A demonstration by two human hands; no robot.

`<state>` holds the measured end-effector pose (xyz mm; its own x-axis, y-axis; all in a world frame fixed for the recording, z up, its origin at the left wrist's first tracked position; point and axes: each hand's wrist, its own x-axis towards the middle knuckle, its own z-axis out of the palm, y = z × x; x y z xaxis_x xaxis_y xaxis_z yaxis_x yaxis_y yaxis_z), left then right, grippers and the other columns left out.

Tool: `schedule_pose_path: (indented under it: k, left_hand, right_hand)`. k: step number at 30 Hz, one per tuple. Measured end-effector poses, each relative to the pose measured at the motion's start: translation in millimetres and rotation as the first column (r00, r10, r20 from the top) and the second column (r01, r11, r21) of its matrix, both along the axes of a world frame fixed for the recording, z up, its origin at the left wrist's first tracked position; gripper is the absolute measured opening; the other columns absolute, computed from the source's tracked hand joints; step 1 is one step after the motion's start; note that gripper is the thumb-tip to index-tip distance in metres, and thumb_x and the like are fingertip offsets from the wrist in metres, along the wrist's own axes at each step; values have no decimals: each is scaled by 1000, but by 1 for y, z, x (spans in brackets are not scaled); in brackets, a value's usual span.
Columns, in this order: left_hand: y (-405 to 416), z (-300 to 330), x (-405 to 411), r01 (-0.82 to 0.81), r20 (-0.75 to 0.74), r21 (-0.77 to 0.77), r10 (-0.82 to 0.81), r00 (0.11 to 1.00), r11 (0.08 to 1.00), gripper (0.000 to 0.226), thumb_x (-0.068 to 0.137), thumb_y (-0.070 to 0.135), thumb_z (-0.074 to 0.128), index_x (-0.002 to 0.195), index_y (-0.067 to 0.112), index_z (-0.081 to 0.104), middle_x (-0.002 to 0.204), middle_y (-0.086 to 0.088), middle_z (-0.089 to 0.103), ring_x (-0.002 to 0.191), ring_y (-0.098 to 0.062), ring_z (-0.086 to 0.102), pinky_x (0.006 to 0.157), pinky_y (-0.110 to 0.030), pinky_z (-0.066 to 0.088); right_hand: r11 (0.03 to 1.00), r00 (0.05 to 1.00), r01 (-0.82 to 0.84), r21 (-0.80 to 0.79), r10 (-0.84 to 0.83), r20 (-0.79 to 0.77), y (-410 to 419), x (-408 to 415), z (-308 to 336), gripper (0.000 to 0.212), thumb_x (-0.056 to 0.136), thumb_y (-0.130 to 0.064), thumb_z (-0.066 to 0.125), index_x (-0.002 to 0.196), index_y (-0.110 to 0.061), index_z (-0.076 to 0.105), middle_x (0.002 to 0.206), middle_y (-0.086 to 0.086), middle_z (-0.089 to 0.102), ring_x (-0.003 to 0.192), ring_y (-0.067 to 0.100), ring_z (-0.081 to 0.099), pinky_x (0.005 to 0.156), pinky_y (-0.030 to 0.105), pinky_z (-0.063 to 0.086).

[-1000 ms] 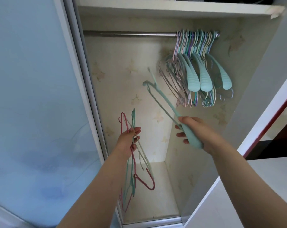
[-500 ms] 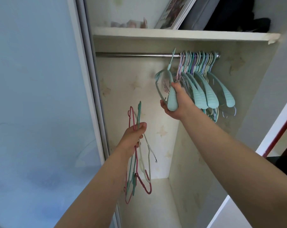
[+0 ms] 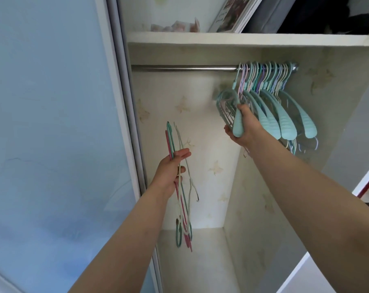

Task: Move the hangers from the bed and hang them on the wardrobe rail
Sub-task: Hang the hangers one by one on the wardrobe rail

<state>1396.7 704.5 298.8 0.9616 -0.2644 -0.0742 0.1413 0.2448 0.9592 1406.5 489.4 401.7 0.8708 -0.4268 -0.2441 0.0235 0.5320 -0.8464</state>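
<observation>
My right hand (image 3: 246,127) grips the shoulder end of a wide teal hanger (image 3: 228,106), whose hook sits over the metal wardrobe rail (image 3: 179,68) at the left edge of the hung row. Several teal and pastel hangers (image 3: 285,115) crowd the rail's right end. Lower left, my left hand (image 3: 171,172) holds a bunch of thin hangers (image 3: 182,208) in pink, teal and cream, dangling inside the wardrobe.
A sliding door (image 3: 52,123) with a pale blue panel stands at the left. Above the rail a white shelf (image 3: 221,39) carries a picture frame and dark items. The left stretch of the rail is bare. A white surface lies at the lower right.
My right hand rose with the wide teal hanger from mid-wardrobe to the rail, and its hook now sits on the rail. My left hand kept its thin hangers and rose a little.
</observation>
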Motion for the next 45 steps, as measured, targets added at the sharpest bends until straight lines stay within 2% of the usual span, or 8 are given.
schedule_pose_path:
  k: [7,12,19,24,33,36,41,45]
  left_hand:
    - [-4,-4,-11,19,-35,-59,-21,999,998,28,103,15,41,118,18,64,114,15,67,59,-6,42,37,-14,23]
    - [-4,-13,-18,18,-58,-117,-25,998,993,18,101,14,46,108,19,61,115,9,69,52,-6,44,37,-16,21]
    - [-16,-26,-43,10,-13,70,-9,1000,997,14,98,16,53,107,20,63,108,11,72,55,-8,47,43,-19,27]
    - [-16,-42,-69,144,-7,106,-144,990,984,18,97,16,54,114,24,53,111,7,72,52,-10,44,39,-18,24]
    - [-11,-79,-111,361,-192,40,-347,918,932,26,91,6,60,115,16,63,114,0,71,59,-5,57,37,-16,23]
    - [-5,-81,-112,419,-206,51,-401,893,907,29,92,1,57,113,18,65,113,-2,71,64,-6,62,38,-16,20]
    - [4,-81,-111,392,-150,220,-366,918,893,25,92,13,61,113,26,66,108,2,73,84,-7,67,37,-13,25]
    - [10,-91,-108,251,-123,268,-225,967,930,16,92,28,61,107,27,68,103,9,74,72,-3,60,44,-15,26]
  right_hand:
    - [999,998,-50,23,50,-35,3,-23,-31,61,83,-45,68,128,-14,42,127,16,41,111,35,47,67,48,56]
    - [973,933,-231,5,223,-283,27,-71,-92,69,92,-44,57,141,-3,31,128,19,44,106,37,53,82,46,49]
    - [648,728,-657,-385,412,-548,65,-130,-114,92,79,-80,33,145,-16,32,141,7,45,105,23,62,78,34,57]
    - [529,881,-463,-711,190,-432,48,-115,-110,85,87,-73,27,148,-14,29,148,5,39,119,24,53,80,29,51]
    - [590,858,-512,-624,332,-391,23,-84,-107,93,77,-80,41,147,-19,29,130,-1,56,93,13,66,69,27,50]
    - [641,861,-509,-574,370,-349,26,-77,-95,70,83,-62,56,137,-20,41,111,2,66,76,15,64,64,26,48]
    - [541,856,-511,-667,386,-343,29,-74,-78,24,90,-35,58,106,-18,55,104,6,66,69,17,63,68,30,54]
    - [442,825,-554,-705,405,-394,29,-80,-69,30,88,-20,56,115,-10,46,101,12,66,76,25,67,74,39,58]
